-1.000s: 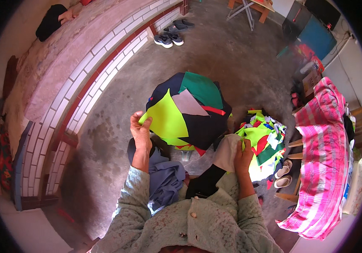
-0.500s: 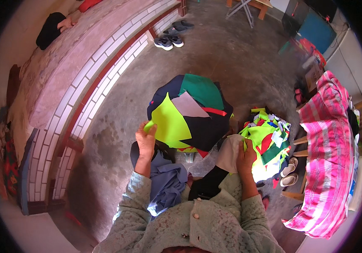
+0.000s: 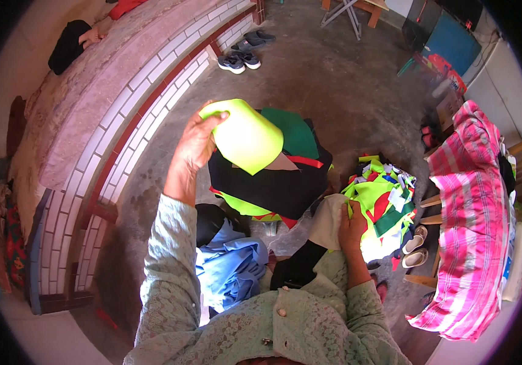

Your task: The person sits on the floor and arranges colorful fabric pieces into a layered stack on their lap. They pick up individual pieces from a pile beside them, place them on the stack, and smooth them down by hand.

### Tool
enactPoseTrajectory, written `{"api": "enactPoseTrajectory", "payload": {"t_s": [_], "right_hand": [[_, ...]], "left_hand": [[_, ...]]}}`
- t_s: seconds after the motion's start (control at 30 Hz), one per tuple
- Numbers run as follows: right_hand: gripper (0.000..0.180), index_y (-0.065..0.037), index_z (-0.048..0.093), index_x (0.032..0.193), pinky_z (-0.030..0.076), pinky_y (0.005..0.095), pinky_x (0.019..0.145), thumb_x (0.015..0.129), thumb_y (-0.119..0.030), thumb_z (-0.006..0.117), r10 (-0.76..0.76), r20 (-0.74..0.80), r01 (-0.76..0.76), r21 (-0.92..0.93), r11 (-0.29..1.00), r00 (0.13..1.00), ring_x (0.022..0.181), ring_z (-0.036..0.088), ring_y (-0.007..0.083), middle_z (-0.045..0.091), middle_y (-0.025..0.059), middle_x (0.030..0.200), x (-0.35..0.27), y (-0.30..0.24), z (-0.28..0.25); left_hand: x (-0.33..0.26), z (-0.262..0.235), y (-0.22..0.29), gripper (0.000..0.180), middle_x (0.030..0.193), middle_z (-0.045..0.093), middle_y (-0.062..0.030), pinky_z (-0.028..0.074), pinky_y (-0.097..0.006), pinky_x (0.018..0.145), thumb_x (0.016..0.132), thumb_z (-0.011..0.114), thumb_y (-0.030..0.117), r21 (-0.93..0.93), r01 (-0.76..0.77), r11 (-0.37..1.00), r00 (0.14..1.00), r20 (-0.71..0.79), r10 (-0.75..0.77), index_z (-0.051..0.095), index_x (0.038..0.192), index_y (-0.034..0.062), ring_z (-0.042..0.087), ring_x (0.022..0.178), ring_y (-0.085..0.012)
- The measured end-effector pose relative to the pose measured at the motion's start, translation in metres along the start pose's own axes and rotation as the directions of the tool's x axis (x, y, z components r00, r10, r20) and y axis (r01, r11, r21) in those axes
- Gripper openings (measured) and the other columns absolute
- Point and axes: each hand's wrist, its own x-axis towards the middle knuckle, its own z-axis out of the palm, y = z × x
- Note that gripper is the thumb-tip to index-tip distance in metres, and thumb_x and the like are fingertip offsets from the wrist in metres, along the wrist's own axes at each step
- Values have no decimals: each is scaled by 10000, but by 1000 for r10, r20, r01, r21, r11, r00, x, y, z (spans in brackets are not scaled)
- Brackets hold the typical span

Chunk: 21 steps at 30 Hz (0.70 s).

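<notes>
My left hand is raised and pinches a neon yellow fabric piece by its upper left corner. The piece hangs over a stack of dark cloth, on which a green piece, a red strip and the edge of a grey piece show. My right hand rests low by my right thigh, its fingers curled beside a light grey cloth. A bit of yellow-green shows at its fingertips, but what it holds is mostly hidden.
Right of the stack lies a heap of colourful fabric scraps. Blue cloth is bunched by my left thigh. A pink checked cloth drapes over wooden furniture at right, with pale shoes beside it. A white-brick ledge runs along the left.
My left hand has moved up and away from me, lifting the neon yellow piece off the stack. Another yellow edge now shows at the stack's near side. My right hand has hardly moved.
</notes>
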Motion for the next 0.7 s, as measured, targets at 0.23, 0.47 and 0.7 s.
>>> {"api": "enactPoseTrajectory", "payload": {"t_s": [0.23, 0.47, 0.7], "right_hand": [[153, -24, 549, 1000, 469, 420, 660, 893, -133, 562, 25, 17, -25, -18, 1000, 1000, 812, 600, 408, 617, 211, 893, 0, -3, 2], [120, -15, 550, 973, 469, 398, 644, 886, -97, 569, -19, -13, 19, 27, 999, 1000, 784, 599, 406, 614, 215, 864, 0, 6, 2], [147, 8, 557, 966, 467, 365, 695, 899, -123, 551, 37, 7, -37, 6, 999, 999, 775, 616, 350, 615, 204, 826, 2, -12, 1]], "left_hand": [[47, -91, -63, 323, 972, 657, -127, 518, -321, 787, 799, 675, 52, 336, 142, 931, 958, -285, -44, 578, 1078, -78, 636, 866, -218], [27, -107, -119, 432, 1030, 633, -95, 491, -299, 827, 765, 597, -121, 170, -8, 985, 960, -275, 56, 493, 1172, -20, 613, 939, -200], [45, -112, -114, 549, 1094, 629, -89, 482, -283, 828, 742, 511, -159, 505, -110, 856, 960, -168, 223, 467, 1249, 43, 610, 968, -180]]}}
